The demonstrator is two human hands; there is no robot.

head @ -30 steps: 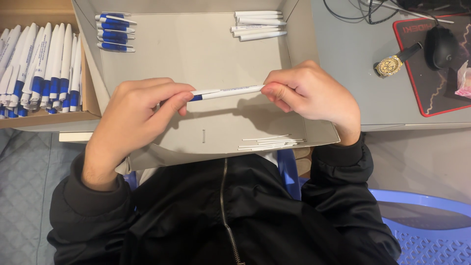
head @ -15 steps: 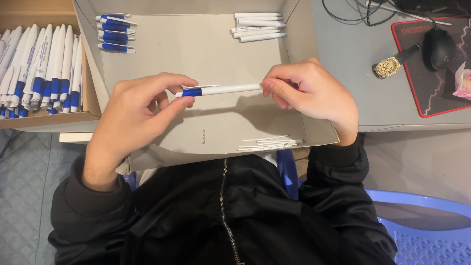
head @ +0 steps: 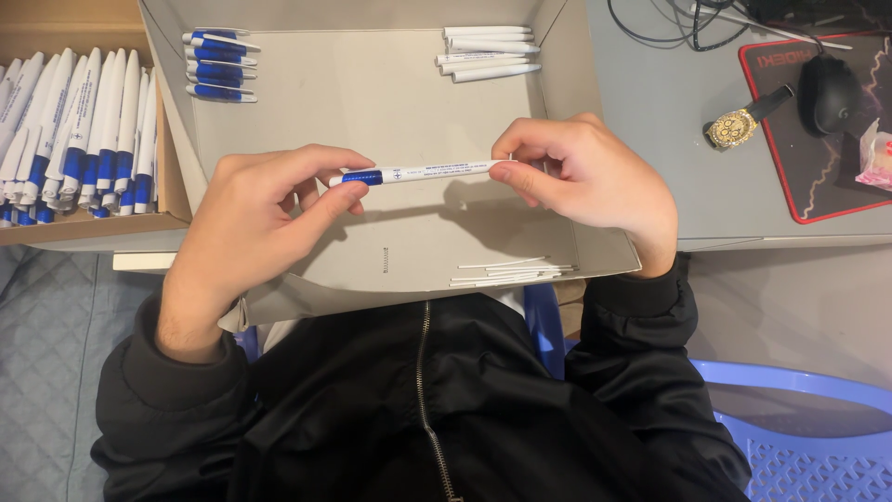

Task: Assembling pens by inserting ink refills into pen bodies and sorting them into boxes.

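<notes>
A: Packaging in view?

B: Grey cardboard box (head: 279,130), flaps open, lying flat in the centre. Brown cardboard box (head: 102,226) at left, packed with white-and-blue pens (head: 79,130).

A: Anything else?

B: Small pink-and-white wrapped packet (head: 876,156), far right edge, on the red-bordered black mat (head: 790,139). No screens or signs.

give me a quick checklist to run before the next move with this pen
1. Pen held at both ends: ok, left hand pinches the blue end, right hand the white end.
2. Pen level over the open grey box: ok.
3. Blue section seated tight on the white barrel: cannot tell.
4. Thin refills within reach at the box's near edge: ok.
5. Blue parts and white barrels sorted apart at the far end: ok.
6. Tray of finished pens at the left: ok.
</notes>
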